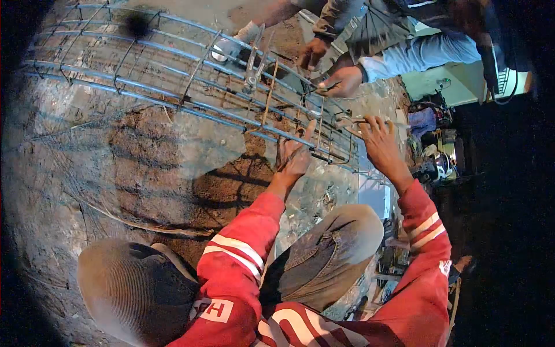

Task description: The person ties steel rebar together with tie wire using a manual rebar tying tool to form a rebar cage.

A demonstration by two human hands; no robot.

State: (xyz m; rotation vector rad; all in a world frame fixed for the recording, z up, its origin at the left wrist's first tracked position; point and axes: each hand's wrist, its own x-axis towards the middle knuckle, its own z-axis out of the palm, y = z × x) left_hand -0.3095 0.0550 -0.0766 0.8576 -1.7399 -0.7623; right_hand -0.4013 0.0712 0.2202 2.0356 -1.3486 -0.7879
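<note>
A long rebar cage (191, 103) of steel bars and square stirrups stretches from the upper left to the middle right. My left hand (295, 155) is at its near lower bar, fingers curled about the steel and the index finger pointing up among the bars. My right hand (383, 143) is closed round a slim metal hand tool (346, 122) at the cage's right end; the fingers partly cover it. Another metal tool with two handles (252, 72) rests across the cage's upper bars. A rusty stirrup (270, 92) stands out between them.
Across the cage, a co-worker's hand (344, 81) touches the bars, with another hand (314, 53) beside it. Rough ground with brown soil (150, 144) lies under the cage. My bent knees (341, 237) are close on the near side. Assorted items (433, 156) are piled at the right.
</note>
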